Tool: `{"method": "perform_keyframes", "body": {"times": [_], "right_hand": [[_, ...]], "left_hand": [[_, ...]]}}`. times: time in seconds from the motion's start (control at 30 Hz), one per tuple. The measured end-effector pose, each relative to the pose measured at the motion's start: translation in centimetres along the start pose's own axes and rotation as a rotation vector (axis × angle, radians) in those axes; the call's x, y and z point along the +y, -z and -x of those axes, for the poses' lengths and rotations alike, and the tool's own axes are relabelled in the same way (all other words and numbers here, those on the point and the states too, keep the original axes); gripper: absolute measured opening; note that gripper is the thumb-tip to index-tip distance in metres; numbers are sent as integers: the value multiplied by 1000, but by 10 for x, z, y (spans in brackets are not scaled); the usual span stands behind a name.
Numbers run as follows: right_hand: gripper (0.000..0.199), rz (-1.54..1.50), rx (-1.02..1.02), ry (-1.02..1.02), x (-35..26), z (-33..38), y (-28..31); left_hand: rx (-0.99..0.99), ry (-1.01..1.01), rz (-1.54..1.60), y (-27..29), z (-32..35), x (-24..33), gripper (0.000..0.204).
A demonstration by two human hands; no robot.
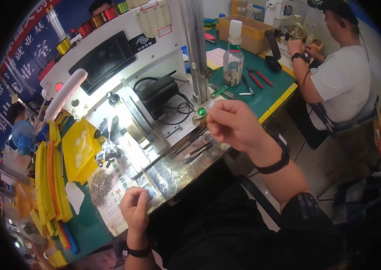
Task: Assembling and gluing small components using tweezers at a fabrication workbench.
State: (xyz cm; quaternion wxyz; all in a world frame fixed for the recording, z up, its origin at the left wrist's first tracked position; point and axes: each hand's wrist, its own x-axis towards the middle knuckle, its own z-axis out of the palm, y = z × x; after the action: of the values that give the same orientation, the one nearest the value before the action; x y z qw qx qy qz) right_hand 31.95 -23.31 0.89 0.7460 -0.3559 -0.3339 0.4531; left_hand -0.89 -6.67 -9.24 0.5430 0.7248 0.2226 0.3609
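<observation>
My left hand (pixel 135 208) is held low at the front edge of the bench, fingers curled and thumb pressed to the index finger. Whatever it pinches is too small to make out. Beside it, a heap of thin metal wire pieces (pixel 102 186) lies on a printed sheet (pixel 117 213). My right hand (pixel 233 123) is raised near the machine's green button (pixel 201 111), its fingers closed in a pinch; anything inside them is hidden. Between the two hands, dark tweezers (pixel 197 153) lie on the scuffed bench edge. Behind them stands the lit winding machine with a round metal drum (pixel 138 130).
A yellow tray (pixel 80 148) and stacked yellow strips (pixel 46 180) stand at left. A lamp (pixel 67 94) hangs over the machine. At the far right of the bench are a clear bottle (pixel 233 65), red-handled pliers (pixel 260 77) and a cardboard box (pixel 246 38). A co-worker (pixel 341 72) sits at right.
</observation>
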Motion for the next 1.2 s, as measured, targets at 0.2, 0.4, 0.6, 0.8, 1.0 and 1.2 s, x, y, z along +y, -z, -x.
{"method": "perform_keyframes", "body": {"times": [0.2,0.4,0.6,0.8,1.0,1.2], "right_hand": [[17,13,-100,20,1,27,-11],[17,128,-154,-83,11,38,-36],[15,295,-277,-146,31,53,-63],[9,307,-316,-158,50,66,-75],[12,349,-230,-35,50,72,-71],[18,-53,8,154,45,57,-27]], "left_hand": [[2,37,7,-7,-5,17,9],[-209,-288,-149,-36,-1,67,9],[-338,-323,-131,-52,-5,84,19],[-409,6,244,-68,13,77,50],[-750,428,328,-63,31,68,29],[-580,356,512,-40,40,57,25]]}}
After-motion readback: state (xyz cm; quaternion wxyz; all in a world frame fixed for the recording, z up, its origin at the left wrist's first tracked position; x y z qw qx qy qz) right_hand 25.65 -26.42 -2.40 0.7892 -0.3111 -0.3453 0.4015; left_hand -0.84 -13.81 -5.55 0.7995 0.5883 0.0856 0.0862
